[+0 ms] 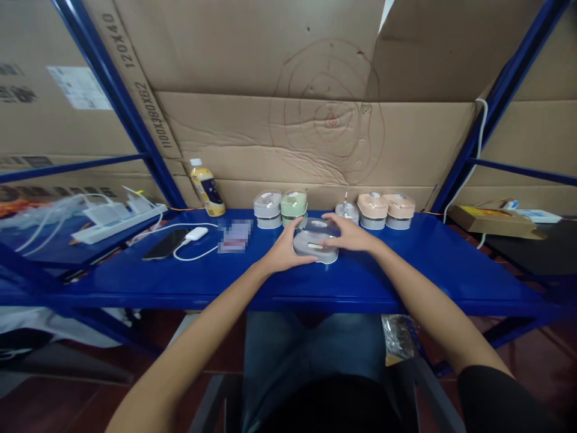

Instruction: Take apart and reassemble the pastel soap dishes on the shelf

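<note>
At the blue table's (288, 287) middle, the left hand (285, 249) and right hand (350, 234) clasp a dark grey container (311, 234) from both sides, seemingly steadying it, the next move likely needing even pressure; peach containers (372, 206) stand at the table's back.

Readable print stands on the cardboard strip (139, 84) at the left of the back wall: "120X40" near its top and, lower down, "1100X380X62", both running slantwise along it. The dark print on the far-left cardboard (27, 126) is too blurred to read, as is the white label (80, 88) stuck there. Lettering on the yellow bottle (208, 189) and the small round mark atop the grey box (311, 239) cannot be made out either.
</note>
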Available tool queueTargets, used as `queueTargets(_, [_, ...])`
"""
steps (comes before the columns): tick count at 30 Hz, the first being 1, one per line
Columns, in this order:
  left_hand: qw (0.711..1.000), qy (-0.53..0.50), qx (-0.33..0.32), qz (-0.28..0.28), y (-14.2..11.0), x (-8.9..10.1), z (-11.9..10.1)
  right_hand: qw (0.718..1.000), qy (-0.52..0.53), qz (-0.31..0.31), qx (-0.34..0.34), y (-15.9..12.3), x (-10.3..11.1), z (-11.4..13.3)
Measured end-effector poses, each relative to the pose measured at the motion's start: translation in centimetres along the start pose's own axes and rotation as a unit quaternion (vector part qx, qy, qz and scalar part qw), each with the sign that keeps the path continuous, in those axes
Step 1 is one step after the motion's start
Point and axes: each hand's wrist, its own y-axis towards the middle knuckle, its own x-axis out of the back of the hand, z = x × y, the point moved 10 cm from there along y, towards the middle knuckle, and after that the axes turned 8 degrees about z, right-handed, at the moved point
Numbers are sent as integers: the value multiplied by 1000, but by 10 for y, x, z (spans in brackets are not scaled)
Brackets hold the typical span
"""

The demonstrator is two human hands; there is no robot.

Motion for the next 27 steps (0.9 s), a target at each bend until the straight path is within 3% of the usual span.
queueTargets(3, [1000, -6, -16, 6, 1, -2, -1, 997, 76, -35, 5, -9, 23, -19])
queueTargets(6, [998, 20, -22, 52, 2, -11, -2, 992, 103, -77, -13, -14, 37, -40])
queueTargets(9, [992, 61, -18, 105, 0, -21, -2, 987, 119, -98, -43, -15, 39, -54])
queueTargets(11, [991, 76, -12, 106, -1, -21, -2, 985, 126, -100, -57, -13, 36, -57])
queueTargets(16, [997, 74, -15, 21, 2, -4, -5, 985, 94, -124, -67, -13, 40, -59])
queueTargets(22, [969, 83, 80, -218, -10, 53, 21, 977, 123, -158, -77, -17, 48, -62])
queueTargets(24, [968, 89, 84, -217, -11, 54, 22, 975, 123, -163, -83, -19, 50, -60])
queueTargets(27, [989, 97, 30, -106, -3, 29, 7, 975, 121, -167, -80, -20, 51, -56])
